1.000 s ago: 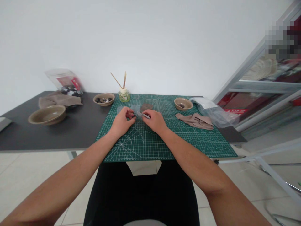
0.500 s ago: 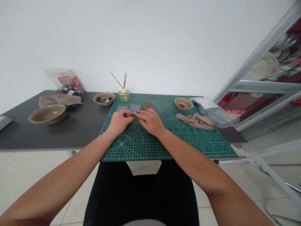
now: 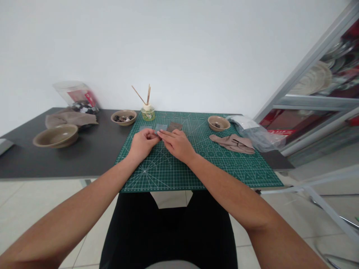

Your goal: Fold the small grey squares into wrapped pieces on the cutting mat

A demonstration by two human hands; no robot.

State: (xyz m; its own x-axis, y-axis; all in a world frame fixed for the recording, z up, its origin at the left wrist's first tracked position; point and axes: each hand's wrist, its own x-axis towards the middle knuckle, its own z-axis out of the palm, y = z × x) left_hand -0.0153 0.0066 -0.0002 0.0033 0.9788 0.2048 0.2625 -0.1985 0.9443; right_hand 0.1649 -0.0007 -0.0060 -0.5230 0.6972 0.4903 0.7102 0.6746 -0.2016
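On the green cutting mat (image 3: 174, 175), left of the middle of its far half, a blue-grey square (image 3: 162, 127) lies just beyond the joined fingertips, the right hand (image 3: 178, 145) being nearer, and I see no clear long axis. The left hand (image 3: 141, 144) has its fingers bent close to the thumb, the right fingers reach rather straight against them, and I cannot tell what is held between.
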